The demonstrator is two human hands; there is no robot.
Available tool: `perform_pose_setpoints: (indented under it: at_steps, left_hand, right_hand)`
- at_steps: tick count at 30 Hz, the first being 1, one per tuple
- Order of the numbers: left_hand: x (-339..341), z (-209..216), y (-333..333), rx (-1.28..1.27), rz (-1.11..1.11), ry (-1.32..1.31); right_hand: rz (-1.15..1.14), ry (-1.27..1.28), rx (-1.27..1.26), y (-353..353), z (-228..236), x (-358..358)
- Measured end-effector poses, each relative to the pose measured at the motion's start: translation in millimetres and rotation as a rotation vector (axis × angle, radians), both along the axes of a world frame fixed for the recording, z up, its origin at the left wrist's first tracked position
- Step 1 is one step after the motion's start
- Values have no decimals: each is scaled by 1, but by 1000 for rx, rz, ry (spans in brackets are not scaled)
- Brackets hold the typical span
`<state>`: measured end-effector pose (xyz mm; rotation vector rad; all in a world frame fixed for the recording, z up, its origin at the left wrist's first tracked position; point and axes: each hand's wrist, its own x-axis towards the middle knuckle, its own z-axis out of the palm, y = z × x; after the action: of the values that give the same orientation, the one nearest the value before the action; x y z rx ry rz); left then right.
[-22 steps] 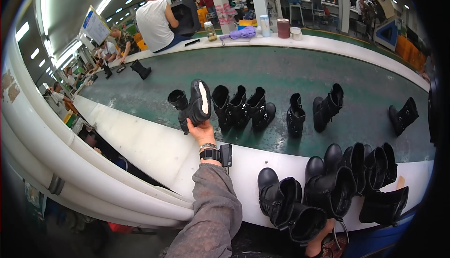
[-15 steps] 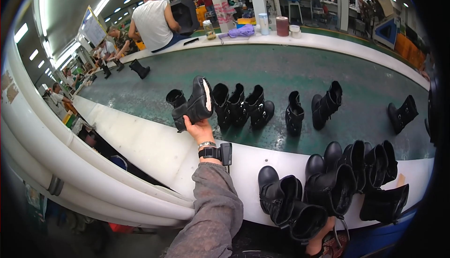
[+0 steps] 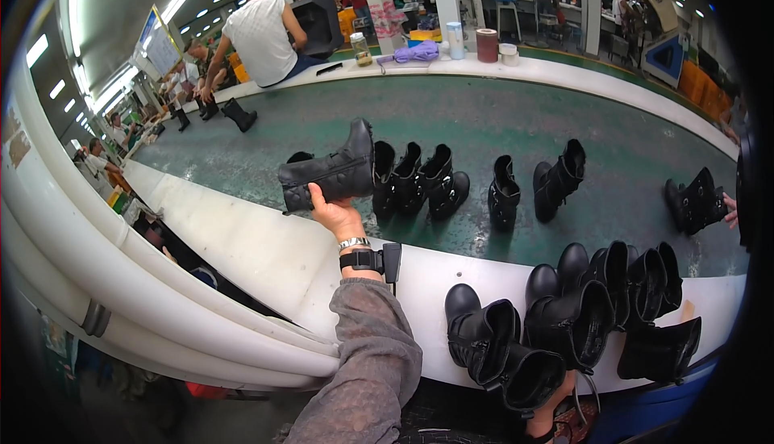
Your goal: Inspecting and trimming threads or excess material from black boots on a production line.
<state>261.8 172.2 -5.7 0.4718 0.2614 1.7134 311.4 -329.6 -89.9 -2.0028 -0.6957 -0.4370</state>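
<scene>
My left hand is closed round a black ankle boot, holding it above the green belt with its toe pointing up and its side turned to me. Just behind it the top of another boot peeks out. Low on the right, my right hand is at a second black boot, which leans over the white edge with its shaft opening towards me. That boot hides most of the right hand's fingers. Several more black boots stand close beside it on the white ledge.
On the green conveyor belt stand several black buckled boots. A co-worker's hand touches a boot at the far right. Across the belt sits a person in a white top, near a jar and purple cord. White pipes curve along the left.
My left hand has turned its boot, so the side now shows instead of the sole. A co-worker's hand has appeared by the far-right boot. The right hand's boot has shifted slightly.
</scene>
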Motion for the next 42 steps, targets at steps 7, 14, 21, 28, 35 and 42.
perform_pose_setpoints:
  at_steps: [7,14,21,28,35,42]
  left_hand:
    - [5,17,-13,-16,249,22]
    - [11,6,-12,40,398,187]
    - [17,-52,14,16,107,634]
    - [9,-62,46,-112,69,909]
    - [14,-39,26,-363,256,1466]
    - [13,-35,9,-76,281,1815]
  right_hand:
    - [4,-8,-1,0,1,0]
    - [12,-20,-3,1,1,-3]
    - [1,-34,-8,0,4,-4]
    - [28,-96,-6,7,14,-8]
    - [64,-6,43,5,15,-14]
    - [8,19,-27,4,7,-22]
